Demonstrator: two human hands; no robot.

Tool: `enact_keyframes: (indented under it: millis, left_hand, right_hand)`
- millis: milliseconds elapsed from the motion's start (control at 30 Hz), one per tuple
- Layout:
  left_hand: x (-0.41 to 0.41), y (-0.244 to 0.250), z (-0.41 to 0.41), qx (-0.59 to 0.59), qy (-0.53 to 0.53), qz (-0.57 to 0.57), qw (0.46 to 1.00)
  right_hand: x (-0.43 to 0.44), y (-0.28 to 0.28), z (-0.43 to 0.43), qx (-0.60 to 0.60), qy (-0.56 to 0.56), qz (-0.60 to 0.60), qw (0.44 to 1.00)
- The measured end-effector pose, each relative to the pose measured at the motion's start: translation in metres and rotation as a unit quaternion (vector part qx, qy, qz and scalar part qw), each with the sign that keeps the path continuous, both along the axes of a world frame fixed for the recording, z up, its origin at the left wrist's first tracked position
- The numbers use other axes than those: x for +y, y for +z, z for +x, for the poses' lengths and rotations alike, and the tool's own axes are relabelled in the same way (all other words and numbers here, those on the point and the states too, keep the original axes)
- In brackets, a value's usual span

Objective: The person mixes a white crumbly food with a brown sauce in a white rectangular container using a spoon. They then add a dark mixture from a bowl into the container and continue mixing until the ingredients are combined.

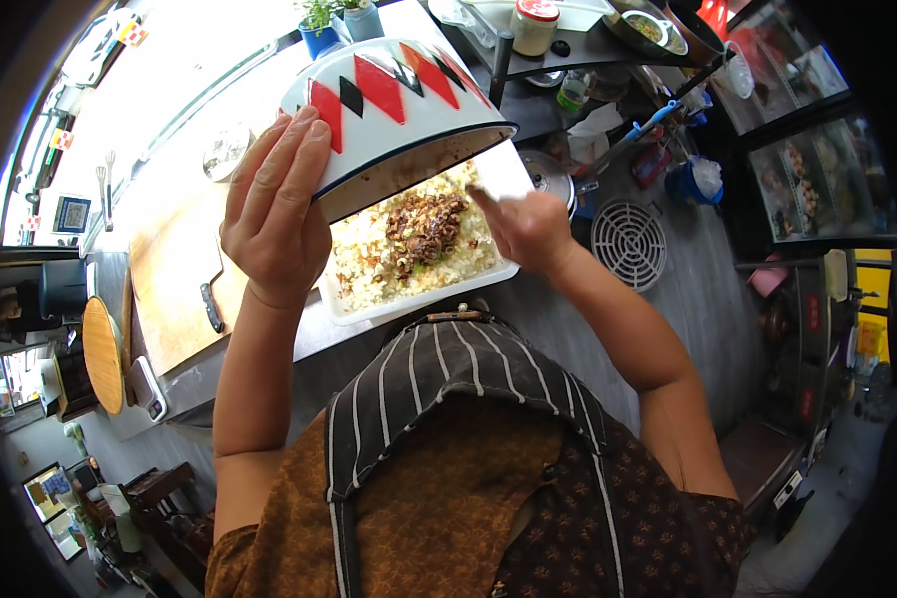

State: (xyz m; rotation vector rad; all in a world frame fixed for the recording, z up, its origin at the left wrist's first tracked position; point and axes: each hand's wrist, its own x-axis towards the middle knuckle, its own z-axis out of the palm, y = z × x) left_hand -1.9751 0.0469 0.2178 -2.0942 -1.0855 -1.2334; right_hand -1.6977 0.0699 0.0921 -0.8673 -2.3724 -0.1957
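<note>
My left hand (280, 202) grips a large white enamel bowl (418, 82) with red, orange and black diamond shapes. The bowl is tilted with its mouth down over a shallow white tray (359, 315). In the tray lies a pale, crumbly food (366, 261), possibly rice or chopped vegetables. A mound of dark brown chopped food (422, 228) with green bits sits on top of it. My right hand (532, 230) is at the bowl's mouth, over the tray's right side, fingers curled. Whether it holds a utensil cannot be made out. Brown residue shows inside the bowl's rim.
Left of the tray is a wooden cutting board (168, 299) with a black-handled knife (211, 306). A digital scale (148, 385) and a round wooden board (103, 355) are farther left. Potted plants (318, 34) stand behind the bowl. A lidded jar (534, 28) sits on the shelf at right.
</note>
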Motion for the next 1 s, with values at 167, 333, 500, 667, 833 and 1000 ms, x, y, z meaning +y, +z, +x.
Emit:
enact_keyframes:
  millis: [167,333,500,667,833,1000]
  left_hand:
    - [-0.001,0.0,-0.004,0.015,0.014,-0.001,1.0]
    - [-0.001,0.0,-0.005,0.019,0.025,0.007,0.999]
    - [-0.001,-0.002,-0.008,0.031,0.026,0.008,0.999]
    - [-0.002,-0.005,-0.011,0.027,0.031,0.007,0.999]
    - [0.001,-0.007,-0.013,0.012,0.018,0.014,1.0]
    - [-0.002,-0.008,-0.012,-0.002,0.0,0.016,1.0]
  right_hand:
    - [0.003,0.024,0.002,0.054,-0.043,0.047,0.996]
    - [-0.006,0.019,-0.001,-0.038,-0.02,0.064,0.997]
    - [-0.019,-0.009,0.001,0.046,-0.028,0.006,0.999]
    - [-0.021,-0.011,0.0,-0.023,0.011,-0.057,0.998]
    - [-0.005,-0.005,-0.022,0.091,-0.036,0.005,0.995]
    - [-0.002,-0.01,-0.029,0.053,0.016,-0.033,0.998]
